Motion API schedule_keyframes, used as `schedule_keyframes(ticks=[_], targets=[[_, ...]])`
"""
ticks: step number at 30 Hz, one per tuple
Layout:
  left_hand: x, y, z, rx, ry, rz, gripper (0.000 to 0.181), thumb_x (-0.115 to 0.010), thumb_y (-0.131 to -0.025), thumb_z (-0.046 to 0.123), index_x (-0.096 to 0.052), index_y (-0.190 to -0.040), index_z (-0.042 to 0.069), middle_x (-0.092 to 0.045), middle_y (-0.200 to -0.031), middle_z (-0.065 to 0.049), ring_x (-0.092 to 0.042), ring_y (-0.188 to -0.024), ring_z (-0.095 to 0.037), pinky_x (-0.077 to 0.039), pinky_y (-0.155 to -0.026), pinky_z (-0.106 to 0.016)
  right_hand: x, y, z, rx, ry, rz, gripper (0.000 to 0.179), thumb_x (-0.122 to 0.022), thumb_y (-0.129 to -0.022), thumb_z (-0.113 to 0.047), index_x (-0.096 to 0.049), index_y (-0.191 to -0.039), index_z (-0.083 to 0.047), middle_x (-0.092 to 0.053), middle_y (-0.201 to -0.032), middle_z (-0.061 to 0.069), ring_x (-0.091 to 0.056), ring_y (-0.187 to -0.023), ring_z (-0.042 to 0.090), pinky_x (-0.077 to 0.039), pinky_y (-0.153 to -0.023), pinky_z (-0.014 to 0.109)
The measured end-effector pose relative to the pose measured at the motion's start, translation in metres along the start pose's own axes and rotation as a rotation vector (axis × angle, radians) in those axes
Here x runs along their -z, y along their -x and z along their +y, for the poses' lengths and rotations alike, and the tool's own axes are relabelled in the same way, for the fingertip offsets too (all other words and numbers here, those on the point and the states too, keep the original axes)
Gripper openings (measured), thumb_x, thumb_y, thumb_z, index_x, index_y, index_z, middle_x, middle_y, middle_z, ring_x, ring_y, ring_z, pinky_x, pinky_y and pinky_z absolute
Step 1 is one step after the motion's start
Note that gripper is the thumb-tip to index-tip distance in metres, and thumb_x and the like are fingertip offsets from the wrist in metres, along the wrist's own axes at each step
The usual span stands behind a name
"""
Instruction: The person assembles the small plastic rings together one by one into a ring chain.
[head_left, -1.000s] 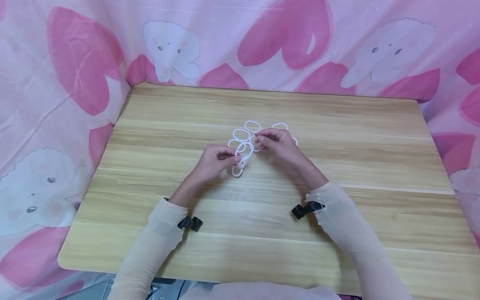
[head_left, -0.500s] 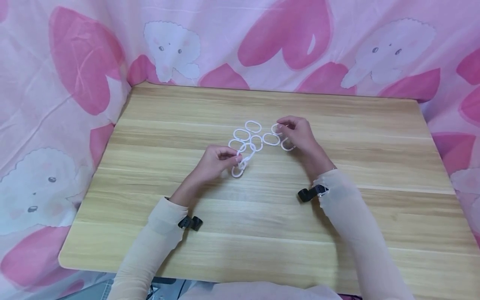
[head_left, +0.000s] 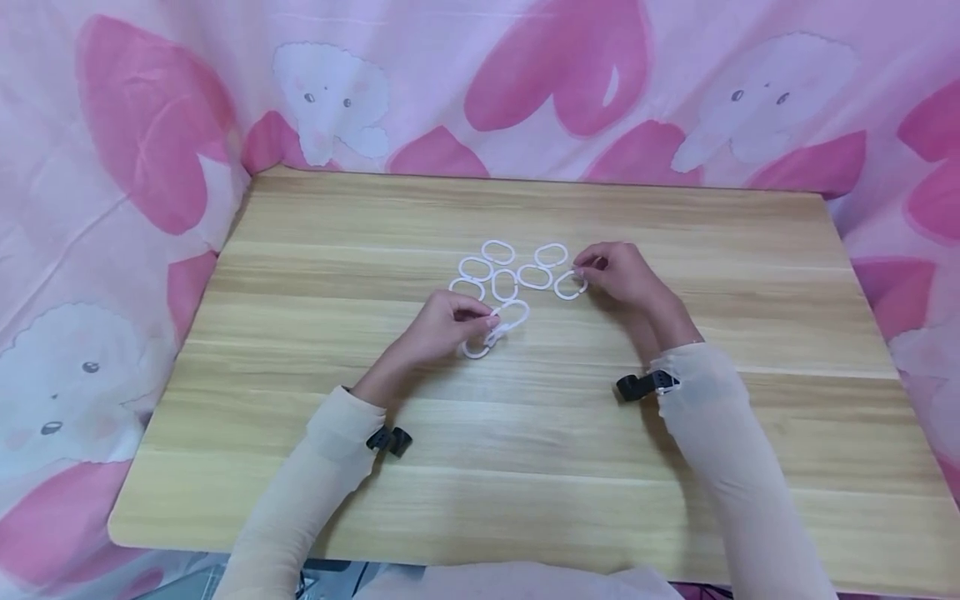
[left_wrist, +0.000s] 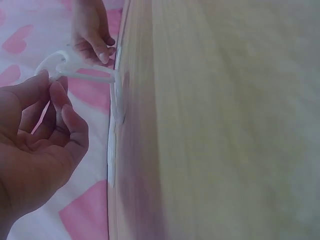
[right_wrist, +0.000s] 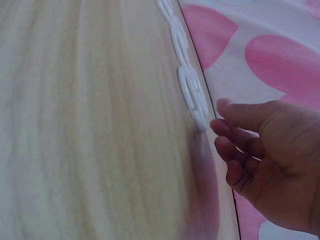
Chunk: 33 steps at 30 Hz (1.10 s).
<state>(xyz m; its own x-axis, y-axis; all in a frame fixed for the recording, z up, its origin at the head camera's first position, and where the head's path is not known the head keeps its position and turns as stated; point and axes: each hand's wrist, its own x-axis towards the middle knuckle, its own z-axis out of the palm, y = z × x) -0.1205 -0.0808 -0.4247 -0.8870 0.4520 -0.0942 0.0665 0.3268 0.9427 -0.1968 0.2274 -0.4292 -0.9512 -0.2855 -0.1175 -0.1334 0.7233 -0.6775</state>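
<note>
Printed curtain (head_left: 45, 208): pink and white, with hearts and animal figures; hung along left, back and right of the table (head_left: 480, 467), which is light wood-grain.
Left sleeve (head_left: 281, 500): pale beige; a black left wrist camera (head_left: 400, 442) is worn at the cuff.
Left hand (head_left: 442, 327): raised over the table's middle; thumb and forefinger closed narrowly in a pinch on the held links.
Held links (head_left: 497, 335): white ovals, hooked to each other at the fingers; one is extended toward back right, one is seen lower, below the fingertips; count partly hidden by the hand.
Table links, left group: leftmost link (head_left: 467, 279) partly covered by the left hand; second link (head_left: 492, 268) laid just behind it; back link (head_left: 497, 241) laid farther back; upright-turned link (head_left: 517, 286) placed in front of that one.
Table links, right group: middle link (head_left: 535, 288) laid beside the upright-turned one; far link (head_left: 551, 244) behind it; rightmost link (head_left: 570, 299) nearest the right hand. Joined or only touching: cannot be told.
Right hand (head_left: 622, 271): held just beside the rightmost link; fingers loosely bent, small gap between thumb and forefinger, nothing gripped; contact cannot be told.
Right sleeve (head_left: 750, 483): pale beige; a black right wrist camera (head_left: 633, 387) is worn at the cuff.
</note>
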Motion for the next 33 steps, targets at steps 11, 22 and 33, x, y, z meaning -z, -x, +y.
schedule_keyframes(ticks=[11,22,33], targets=[[-0.017,-0.015,0.0,0.002,-0.089,-0.154,0.015,-0.07,-0.095,0.01,-0.077,-0.102,0.0,-0.078,-0.091,-0.013,-0.068,-0.075,-0.01,-0.055,-0.068,-0.021,-0.006,-0.003,0.01,0.079,0.049,-0.024,0.017,-0.07,-0.095,-0.008,-0.075,-0.109,-0.001,-0.073,-0.1,0.02,-0.058,-0.085,0.021,-0.044,-0.074,0.023],[-0.015,-0.011,-0.003,0.015,-0.153,-0.242,0.012,-0.07,-0.095,0.012,-0.077,-0.097,0.002,-0.077,-0.087,-0.008,-0.063,-0.073,-0.005,-0.051,-0.07,-0.02,-0.008,-0.001,0.008,0.081,0.056,-0.026,0.018,-0.071,-0.094,-0.007,-0.075,-0.11,-0.001,-0.069,-0.104,0.02,-0.057,-0.091,0.023,-0.043,-0.079,0.029],[0.006,-0.003,-0.012,0.053,-0.225,-0.128,0.009,-0.071,-0.094,0.012,-0.078,-0.096,0.006,-0.076,-0.089,-0.007,-0.064,-0.08,-0.011,-0.051,-0.076,-0.024,-0.008,-0.002,0.004,0.122,0.144,-0.079,0.004,-0.071,-0.092,-0.004,-0.074,-0.091,-0.001,-0.063,-0.093,0.015,-0.055,-0.088,0.025,-0.043,-0.082,0.036]])
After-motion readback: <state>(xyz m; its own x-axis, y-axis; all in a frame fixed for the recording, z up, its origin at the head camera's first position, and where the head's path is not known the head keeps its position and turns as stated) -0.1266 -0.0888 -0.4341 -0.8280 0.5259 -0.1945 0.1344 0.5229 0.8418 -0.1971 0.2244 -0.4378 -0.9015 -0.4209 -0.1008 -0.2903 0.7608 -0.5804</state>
